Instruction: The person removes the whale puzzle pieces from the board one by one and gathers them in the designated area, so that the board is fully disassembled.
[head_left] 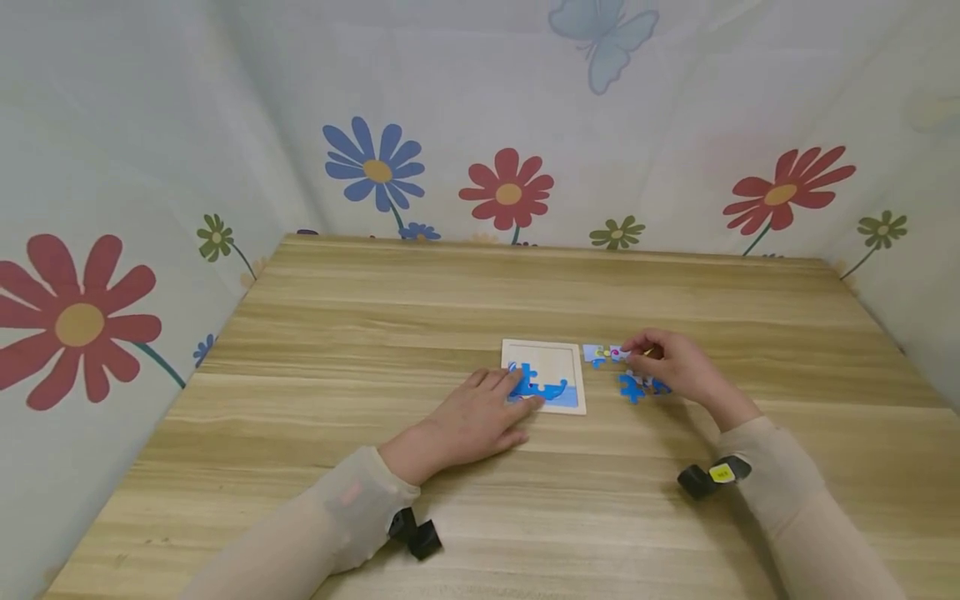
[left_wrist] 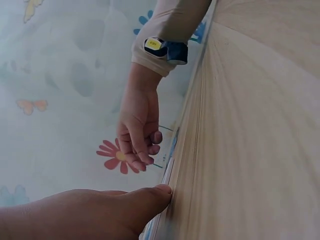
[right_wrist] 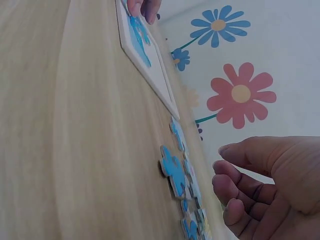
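Note:
A square wooden puzzle board (head_left: 581, 379) with a pale raised rim lies on the table. Blue jigsaw pieces (head_left: 553, 391) fill part of its lower half. My left hand (head_left: 467, 423) rests with extended fingers over the board's left side, fingertips on the blue pieces and covering some of them. To the right of the board, my right hand (head_left: 681, 369) hovers over loose jigsaw pieces (right_wrist: 173, 172), its fingers loosely bent. In the right wrist view nothing shows between its thumb and fingers. Part of the loose group is hidden beneath this hand in the head view.
The wooden table (head_left: 375, 308) extends around the board on all sides. Behind it hangs a white cloth (head_left: 442, 75) printed with flowers and a butterfly. Each sleeve carries a small black device, one at the left wrist (head_left: 416, 533) and one at the right (head_left: 701, 481).

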